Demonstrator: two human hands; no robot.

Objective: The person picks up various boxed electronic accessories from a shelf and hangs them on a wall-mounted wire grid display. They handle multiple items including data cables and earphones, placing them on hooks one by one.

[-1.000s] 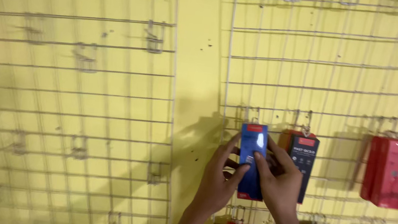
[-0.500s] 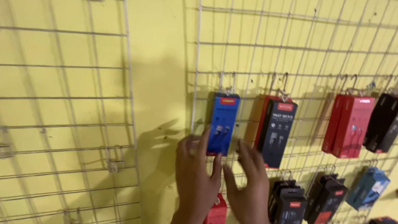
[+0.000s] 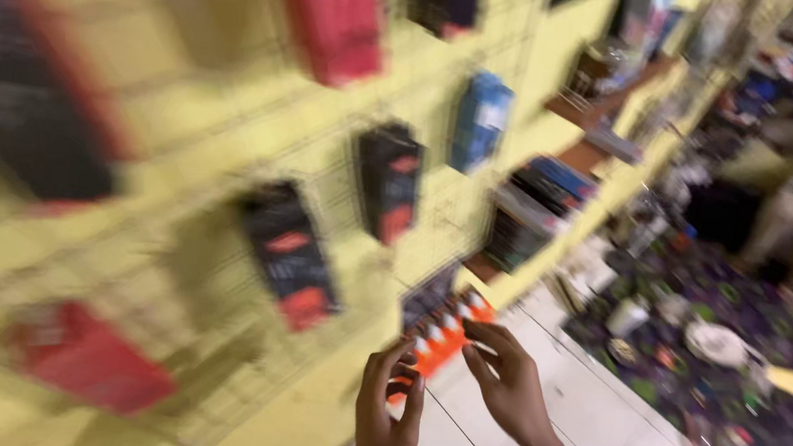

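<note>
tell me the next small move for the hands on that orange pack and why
Probably steady the orange pack before anything else. Both the left hand and right hand pinch it low beside the yellow wall, apart from the hanging black boxes, and the view is badly blurred.

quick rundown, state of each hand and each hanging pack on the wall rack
left hand: fingers on the orange pack's lower edge
right hand: pinching the orange pack
orange pack: held between both hands, tilted
black-and-red packs: hanging on the grid, blurred
blue pack: hanging
red pack: hanging
wire grid: on yellow wall
</note>
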